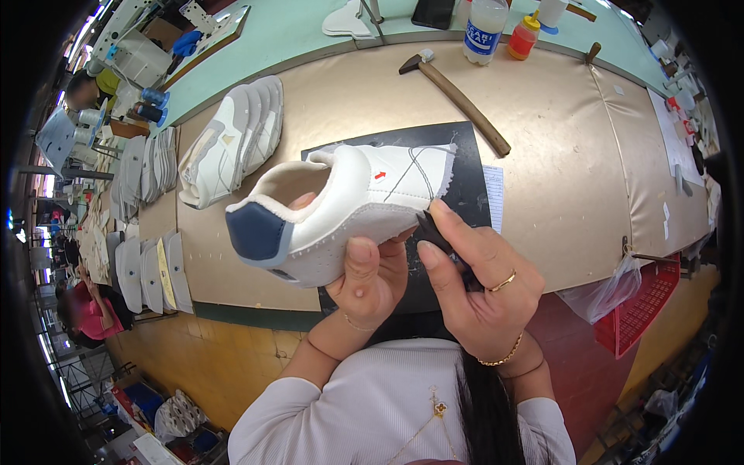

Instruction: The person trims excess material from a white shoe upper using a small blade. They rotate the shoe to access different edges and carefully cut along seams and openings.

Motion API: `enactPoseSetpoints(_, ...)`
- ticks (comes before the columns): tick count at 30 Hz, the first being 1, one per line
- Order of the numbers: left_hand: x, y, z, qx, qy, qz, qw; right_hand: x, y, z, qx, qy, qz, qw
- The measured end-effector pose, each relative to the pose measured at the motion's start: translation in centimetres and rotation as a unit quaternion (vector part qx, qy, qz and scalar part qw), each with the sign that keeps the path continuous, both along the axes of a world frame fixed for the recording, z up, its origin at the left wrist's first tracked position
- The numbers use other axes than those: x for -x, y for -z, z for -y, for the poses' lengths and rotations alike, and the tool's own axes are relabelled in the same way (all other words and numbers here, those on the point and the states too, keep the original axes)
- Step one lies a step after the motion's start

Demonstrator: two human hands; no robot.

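A white shoe upper (329, 205) with a navy heel patch and grey stitching is held up above the table, its heel toward the left. My left hand (370, 283) grips it from below, thumb on the near side and some fingers hidden behind it. At its frayed toe end, my right hand (488, 275) pinches a small black tool (432, 232) between thumb and index finger. The tool's tip is against or very near the upper's lower edge; its exact kind is hard to make out. Beneath lies a black mat (473, 155).
Stacked shoe uppers (232, 143) stand left of the mat. A hammer (463, 105) lies beyond it. Farther back are a clear bottle (484, 31) and a yellow-capped squeeze bottle (524, 37). A red basket (643, 302) hangs by the right edge. Other people sit at far left.
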State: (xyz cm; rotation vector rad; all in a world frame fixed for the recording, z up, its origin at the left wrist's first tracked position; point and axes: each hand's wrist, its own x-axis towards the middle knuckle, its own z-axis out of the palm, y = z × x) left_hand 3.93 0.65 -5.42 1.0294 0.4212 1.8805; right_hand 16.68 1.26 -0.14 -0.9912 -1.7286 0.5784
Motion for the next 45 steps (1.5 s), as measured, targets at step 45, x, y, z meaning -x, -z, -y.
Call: enactPoseSetpoints(45,-0.7,-0.6,0.8,0.094,-0.055,0.103,0.989,-0.1,0.2,-0.2,-0.033,-0.014,-0.006,0.999)
